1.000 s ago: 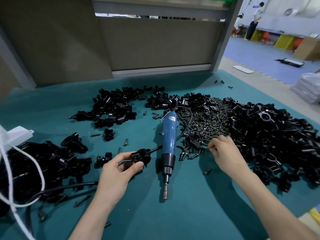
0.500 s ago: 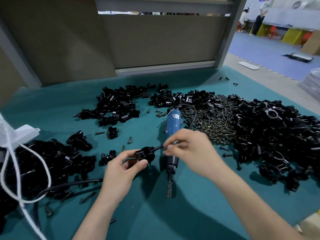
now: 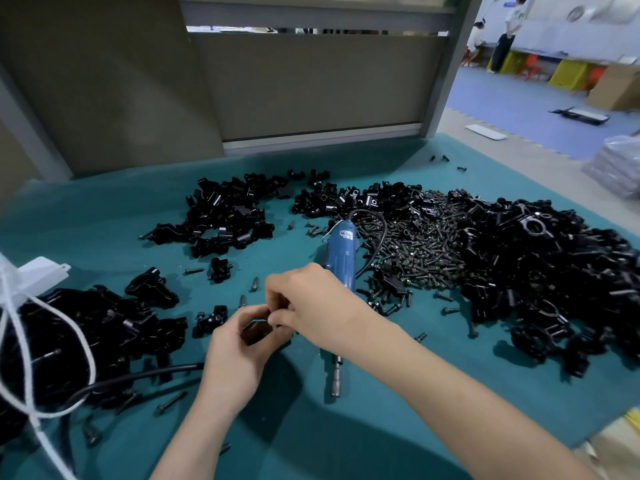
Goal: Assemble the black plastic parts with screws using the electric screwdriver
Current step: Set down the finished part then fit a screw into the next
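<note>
My left hand grips a small black plastic part, mostly hidden between my fingers. My right hand meets it from the right, its fingertips pinched together at the part; whatever they hold is hidden. The blue electric screwdriver lies on the teal mat just behind my right hand, its bit pointing toward me. A heap of dark screws lies right of the screwdriver.
Piles of black plastic parts lie at far right, back centre and left. Loose screws dot the mat. A white cord and a black cable cross the left pile. A grey partition stands behind.
My right hand came from the screw heap across to the part in my left hand. My left hand drew the part slightly closer and closed round it.
</note>
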### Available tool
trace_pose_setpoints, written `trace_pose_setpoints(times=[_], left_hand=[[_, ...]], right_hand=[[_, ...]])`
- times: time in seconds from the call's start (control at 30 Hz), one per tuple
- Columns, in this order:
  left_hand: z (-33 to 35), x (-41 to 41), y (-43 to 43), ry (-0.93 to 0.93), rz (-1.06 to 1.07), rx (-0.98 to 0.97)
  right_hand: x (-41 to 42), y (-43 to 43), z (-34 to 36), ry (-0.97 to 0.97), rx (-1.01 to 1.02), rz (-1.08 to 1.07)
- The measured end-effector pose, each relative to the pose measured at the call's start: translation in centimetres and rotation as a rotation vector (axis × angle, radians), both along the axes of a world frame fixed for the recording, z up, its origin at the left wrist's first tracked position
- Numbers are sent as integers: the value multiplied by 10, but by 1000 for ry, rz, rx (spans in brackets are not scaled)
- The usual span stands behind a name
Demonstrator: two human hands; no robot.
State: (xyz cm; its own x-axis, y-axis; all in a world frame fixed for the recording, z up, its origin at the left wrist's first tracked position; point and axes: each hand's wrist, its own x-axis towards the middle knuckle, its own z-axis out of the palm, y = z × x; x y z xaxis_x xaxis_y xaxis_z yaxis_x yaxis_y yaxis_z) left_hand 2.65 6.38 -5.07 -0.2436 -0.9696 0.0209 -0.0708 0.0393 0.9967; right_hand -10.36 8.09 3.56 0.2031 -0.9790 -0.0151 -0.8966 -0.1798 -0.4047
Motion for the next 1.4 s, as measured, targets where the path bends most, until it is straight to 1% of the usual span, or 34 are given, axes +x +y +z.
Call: trace_pose_setpoints(times=[0.07,0.27,0.33,0.43,0.5,0.6,0.67,0.73,0.77,0.83,0.97,1.03,1.1,1.27,1.4], left_hand=[[-1,0,0,-8,15,9],[1,1,0,-29,20,11],[2,1,1,-61,6,-10],[3,1,2,-81,2,-39],[4,2,3,-81,4,-35],[3,2,2,-99,14,-54],[2,0,2,-63,2,-31],[2,-1,3,21,7,27],[1,-1,3,49,17,51],[0,-1,2,66,23,90],[-1,-2,1,92,26,121],[0,-3,0,93,22,123],[1,-4,-1,111,25,138],[1,-4,-1,126,32,142],[1,-3,-1,139,28,140]], right_hand=[[1,-4,0,22,-8,-7],[-5,2,-13,-138,-122,-88],[-6,1,-17,-121,-136,-115],[-6,-1,-21,-123,-102,-117],[-5,-2,-24,-97,-122,-101],[-4,-3,-29,-83,-153,-134],[-8,-2,-29,-178,-148,-123],[-22,2,-23,-307,-156,-109],[-35,2,-18,-323,-173,-134],[-76,1,-11,-243,-185,-264],[-173,-1,-8,29,-66,-621],[-207,-1,-14,116,-50,-716],[-228,-4,-19,180,-29,-716],[-243,-10,-29,296,83,-585],[-250,-11,-31,330,68,-504]])
